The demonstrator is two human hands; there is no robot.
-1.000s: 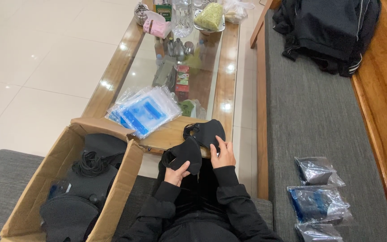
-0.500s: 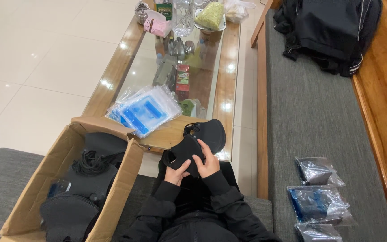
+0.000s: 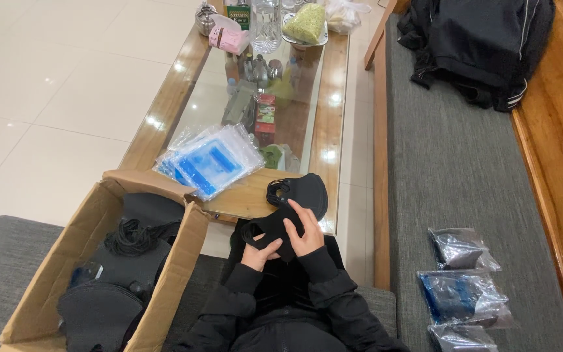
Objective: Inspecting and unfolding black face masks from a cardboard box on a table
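box: open cardboard box (image 3: 184,261) at far left on the grey cushion, w/ black masks and a coil of black straps inside; no shift vs the earlier shots.

packets: stack of clear blue-printed bags (image 3: 211,160) on the near end of the desk (image 3: 330,98), just beyond the box flap. Untouched.

left hand: left hand (image 3: 259,255) low at the lap, fingers curled under the near edge of the black mask (image 3: 280,229), pinching it from below. Sits about where it was a sec ago.

mask: held over the lap, right at the desk's near edge. Second black mask (image 3: 309,193) w/ ear loop lies on the desk edge just beyond, touching or overlapping the held one; can't tell which.

right hand: right hand (image 3: 302,233) now lies flat on top of the held mask, fingers together, pressing down. A sec ago it was up higher, at the upper mask; it has come down and inward.

meaning: looks like the grip has changed from handling the far piece to flattening or folding the near one; my guess, prob. mid-fold.

bench: grey bench cushion (image 3: 457,163) at right, three filled bags (image 3: 461,293) in a row near the edge, same as before; black jacket (image 3: 483,39) heaped at the far end.
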